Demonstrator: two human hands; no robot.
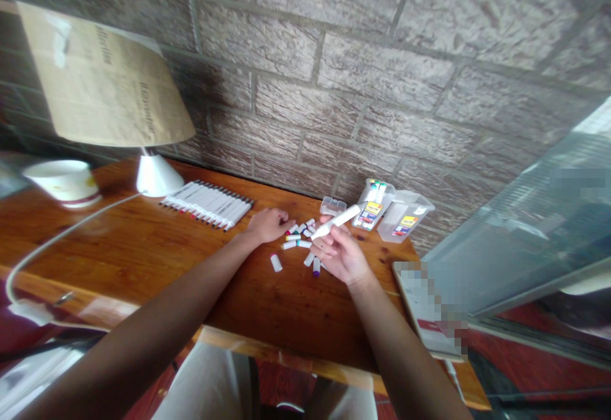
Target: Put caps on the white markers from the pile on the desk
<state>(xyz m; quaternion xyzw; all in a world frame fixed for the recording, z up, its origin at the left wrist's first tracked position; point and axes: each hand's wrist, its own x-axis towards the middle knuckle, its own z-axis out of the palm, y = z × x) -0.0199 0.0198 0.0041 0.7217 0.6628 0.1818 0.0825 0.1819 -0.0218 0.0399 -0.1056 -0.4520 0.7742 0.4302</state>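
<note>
My right hand (346, 258) is closed around a white marker (340, 219), held slantwise above the table with its narrow end toward the lower left. My left hand (268, 224) rests on the tabletop with curled fingers, its fingertips against the edge of a scattered pile of marker caps (293, 238). What lies between those fingertips, if anything, is too small to make out. The caps are white with coloured ends. One cap with a red end (276, 263) lies apart, nearer to me, and a purple-ended cap (317, 267) sits beneath my right hand.
A row of white markers (207, 203) lies left of my left hand. Two clear plastic boxes (405, 216) stand at the back right; one holds markers. A lamp (155, 175), a paper cup (67, 181), a white cable (71, 226) and a flat device (427, 308) also occupy the wooden table (296, 318).
</note>
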